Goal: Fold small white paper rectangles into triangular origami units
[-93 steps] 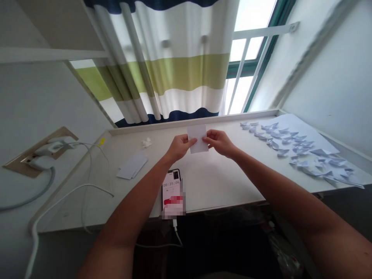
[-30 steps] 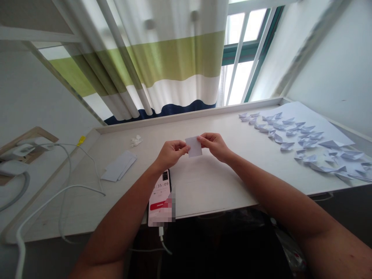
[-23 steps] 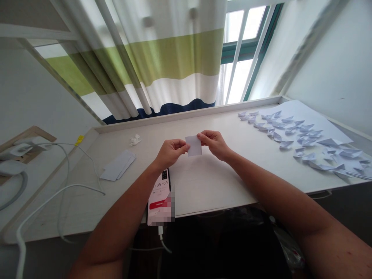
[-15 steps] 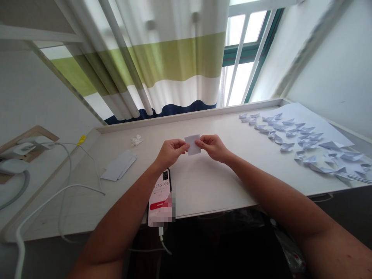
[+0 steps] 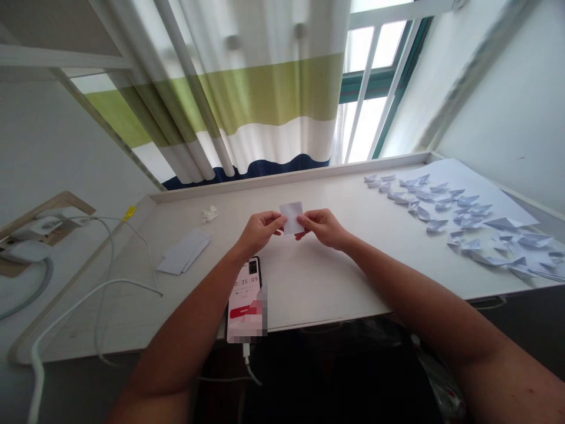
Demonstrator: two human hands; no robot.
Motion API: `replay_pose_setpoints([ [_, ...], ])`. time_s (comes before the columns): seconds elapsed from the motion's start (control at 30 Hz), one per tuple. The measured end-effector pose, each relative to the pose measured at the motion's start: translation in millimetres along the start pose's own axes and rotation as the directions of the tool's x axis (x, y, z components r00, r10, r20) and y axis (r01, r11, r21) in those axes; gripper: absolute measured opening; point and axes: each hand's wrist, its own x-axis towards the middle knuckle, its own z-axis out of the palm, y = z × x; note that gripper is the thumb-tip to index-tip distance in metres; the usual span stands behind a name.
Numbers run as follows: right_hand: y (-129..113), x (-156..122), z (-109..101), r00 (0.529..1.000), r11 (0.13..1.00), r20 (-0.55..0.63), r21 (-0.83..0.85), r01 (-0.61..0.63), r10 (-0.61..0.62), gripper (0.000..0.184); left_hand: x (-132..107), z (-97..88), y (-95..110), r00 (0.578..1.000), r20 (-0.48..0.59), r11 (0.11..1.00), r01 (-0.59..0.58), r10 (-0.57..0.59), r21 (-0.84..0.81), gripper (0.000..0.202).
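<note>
A small white piece of paper (image 5: pixel 292 217), roughly square, is held up above the desk between both hands. My left hand (image 5: pixel 263 229) pinches its left edge between thumb and fingers. On the opposite side, my right hand (image 5: pixel 325 227) grips the right edge, thumb in front and fingers partly behind. Whether the paper has folds in it, I cannot tell. Several folded paper boats (image 5: pixel 436 225) lie spread over the right part of the desk. To the left rests a small stack of white paper sheets (image 5: pixel 184 252).
A phone (image 5: pixel 245 300) showing a timer lies by my left forearm, with a charging cable (image 5: pixel 247 353) plugged in. Crumpled paper bits (image 5: pixel 209 214) sit behind the stack. White cables (image 5: pixel 99 287) loop across the desk's left end. A large white sheet (image 5: pixel 468 179) lies at the back right.
The right hand's grip has shifted lower on the paper, and its lower fingers are now slightly apart. The whole view has shifted a little.
</note>
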Motion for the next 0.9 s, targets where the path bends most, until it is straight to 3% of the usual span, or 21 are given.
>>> replay_pose_setpoints([
  [0.3, 2.4, -1.9, 2.3, 0.994, 0.993, 0.087, -0.097, -0.059, 0.068, 0.074, -0.6, -0.8, 0.2, 0.999, -0.03, 0.999, -0.04, 0.041, 0.029, 0.045],
  [0.7, -0.7, -3.5, 1.5, 1.0, 0.963, 0.017, -0.269, 0.012, -0.007, 0.07, 1.1, -0.5, -2.8, 0.999, -0.033, 0.999, -0.034, 0.034, 0.01, 0.043],
  [0.9, 0.0, -1.4, 1.1, 1.0, 0.995, -0.01, -0.098, -0.02, 0.019, 0.07, 1.2, -4.1, -5.3, 0.999, 0.047, 0.997, -0.028, 0.025, 0.067, 0.04],
])
